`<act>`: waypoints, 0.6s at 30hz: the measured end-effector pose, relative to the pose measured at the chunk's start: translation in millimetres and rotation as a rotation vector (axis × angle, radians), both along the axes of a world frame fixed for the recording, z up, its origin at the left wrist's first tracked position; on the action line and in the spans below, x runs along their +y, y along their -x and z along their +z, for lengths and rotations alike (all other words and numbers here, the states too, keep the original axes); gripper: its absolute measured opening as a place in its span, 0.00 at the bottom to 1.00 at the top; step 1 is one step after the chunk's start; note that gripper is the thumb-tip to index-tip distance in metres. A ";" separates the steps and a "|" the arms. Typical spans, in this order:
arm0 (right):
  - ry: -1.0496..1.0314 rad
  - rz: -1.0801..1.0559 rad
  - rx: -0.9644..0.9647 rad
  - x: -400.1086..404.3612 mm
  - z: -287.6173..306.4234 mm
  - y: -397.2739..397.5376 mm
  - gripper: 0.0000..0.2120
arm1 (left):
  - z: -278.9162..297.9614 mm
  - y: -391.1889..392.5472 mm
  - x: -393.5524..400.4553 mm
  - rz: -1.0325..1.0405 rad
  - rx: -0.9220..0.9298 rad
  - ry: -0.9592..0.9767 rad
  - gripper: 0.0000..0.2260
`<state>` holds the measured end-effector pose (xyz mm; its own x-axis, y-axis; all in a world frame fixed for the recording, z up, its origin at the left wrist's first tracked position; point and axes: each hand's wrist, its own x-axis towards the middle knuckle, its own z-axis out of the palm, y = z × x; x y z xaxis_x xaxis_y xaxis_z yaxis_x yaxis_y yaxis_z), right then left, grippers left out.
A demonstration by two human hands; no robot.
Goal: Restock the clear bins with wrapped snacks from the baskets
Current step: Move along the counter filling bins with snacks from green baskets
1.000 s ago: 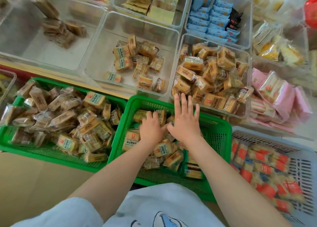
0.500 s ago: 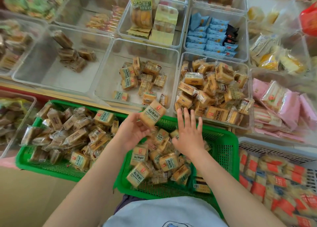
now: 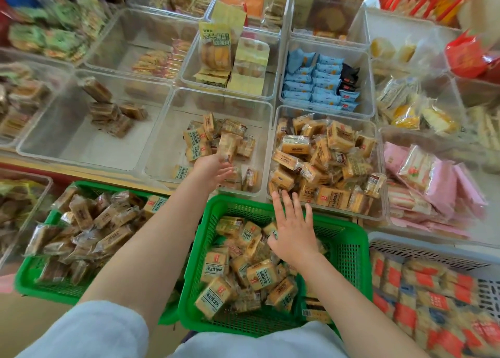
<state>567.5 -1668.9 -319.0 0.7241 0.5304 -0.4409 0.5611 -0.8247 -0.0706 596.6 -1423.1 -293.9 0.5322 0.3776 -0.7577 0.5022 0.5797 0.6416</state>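
Note:
A green basket [image 3: 351, 252] in front of me holds several tan wrapped snacks [image 3: 261, 273]. My right hand [image 3: 293, 233] hovers flat over them with its fingers spread, holding nothing. My left hand [image 3: 213, 168] reaches over the near edge of the middle clear bin [image 3: 165, 146], fingers stretched out. A blurred tan snack packet [image 3: 229, 145] sits just beyond its fingertips, above the small pile in that bin; I cannot tell whether the fingers still touch it.
A fuller clear bin [image 3: 383, 184] of similar snacks stands to the right. Another green basket [image 3: 32, 284] of brown snacks is on the left, and a grey basket [image 3: 433, 252] of red-labelled packs on the right. Further clear bins hold blue, pink and yellow packs.
My left hand lifted a tan packet out of the green basket and carried it forward over the middle clear bin, where its fingers have straightened. My right hand stayed spread over the basket.

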 end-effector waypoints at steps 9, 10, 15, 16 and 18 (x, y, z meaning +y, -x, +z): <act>-0.004 -0.021 -0.017 3.3 -3.4 0.0 0.47 | -28.0 115.1 -62.0 -0.605 0.061 -0.461 0.09; -0.008 -0.018 -0.017 3.8 -3.4 0.0 0.47 | -44.1 125.9 -63.9 -0.756 0.129 -0.624 0.09; -0.010 -0.018 -0.036 1.7 -2.9 -0.5 0.46 | -82.4 150.9 -78.0 -1.335 0.310 -1.071 0.12; -0.012 -0.021 -0.039 1.3 -3.4 -0.1 0.46 | -81.4 152.2 -83.2 -1.412 0.334 -1.131 0.14; -0.016 -0.023 -0.036 2.0 -4.4 0.7 0.46 | -80.3 153.5 -90.3 -1.525 0.380 -1.241 0.19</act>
